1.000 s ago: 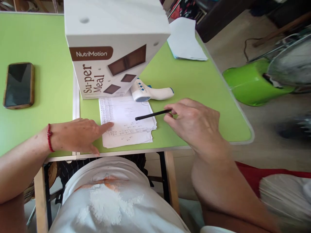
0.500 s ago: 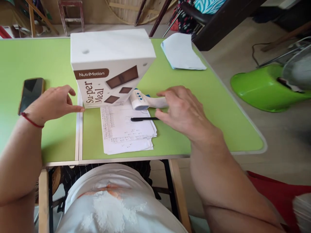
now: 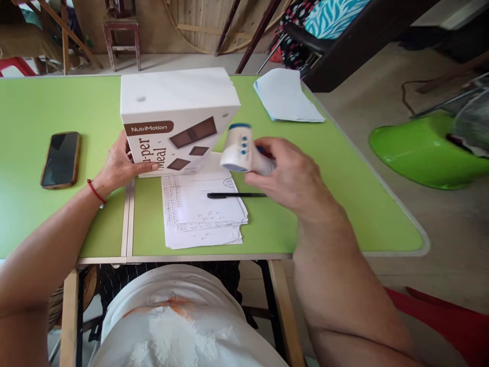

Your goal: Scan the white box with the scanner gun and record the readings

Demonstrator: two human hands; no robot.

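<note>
A white cardboard box with brown chocolate-bar pictures and "NutriMotion" lettering stands upright on the green table. My left hand grips its lower left corner, the thumb across the front and the fingers behind the left side. In my right hand is a white and blue infrared thermometer, held by its handle above the table, just right of the box. Below it lies a black pen, partly on a stack of written papers; its right end reaches under my right hand.
A phone lies face up at the left of the green table. Folded white paper rests near the back right edge. Beyond the right edge is a bright green plastic object, and a wooden stool stands behind the table.
My right hand has closed on the thermometer and lifted it off the papers. My left hand has moved right and taken hold of the box's corner. The view has shifted slightly.
</note>
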